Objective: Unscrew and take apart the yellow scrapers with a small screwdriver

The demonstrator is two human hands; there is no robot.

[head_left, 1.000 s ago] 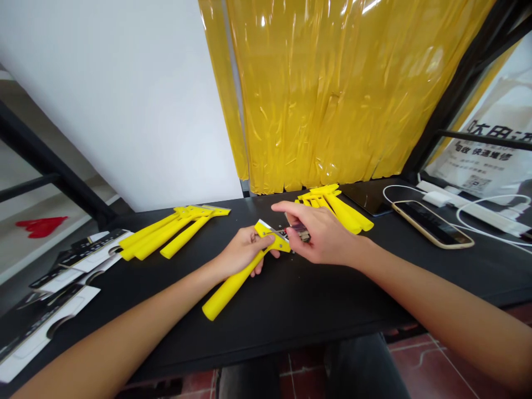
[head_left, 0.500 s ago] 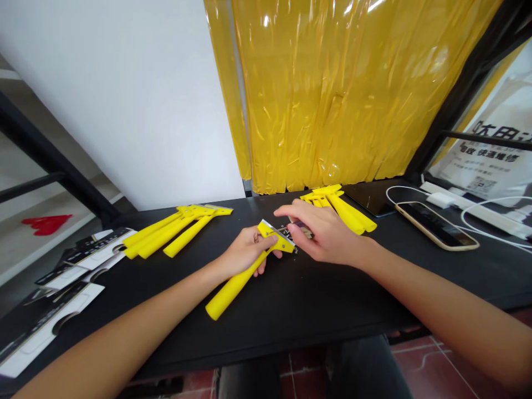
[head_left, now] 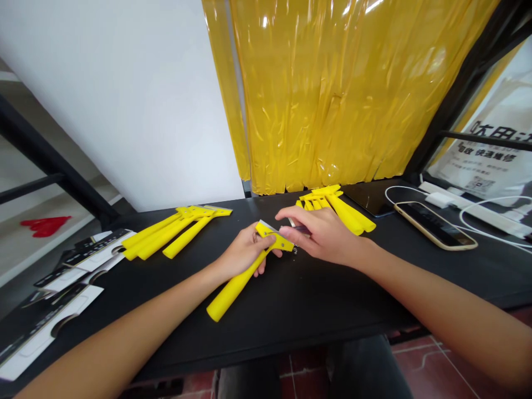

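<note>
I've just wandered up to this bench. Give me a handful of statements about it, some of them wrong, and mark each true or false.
1. The left hand grips a yellow tool. True.
2. The right hand lies flat on the table. False: the right hand holds a slim dark tool, partly hidden, at the yellow tool's head.
3. Black-and-white cartons lie at the left of the black table. True.
4. Every other yellow tool lies in one pile. False: there is a left group and a right group.
5. A yellow plastic curtain hangs behind the table. True.
</note>
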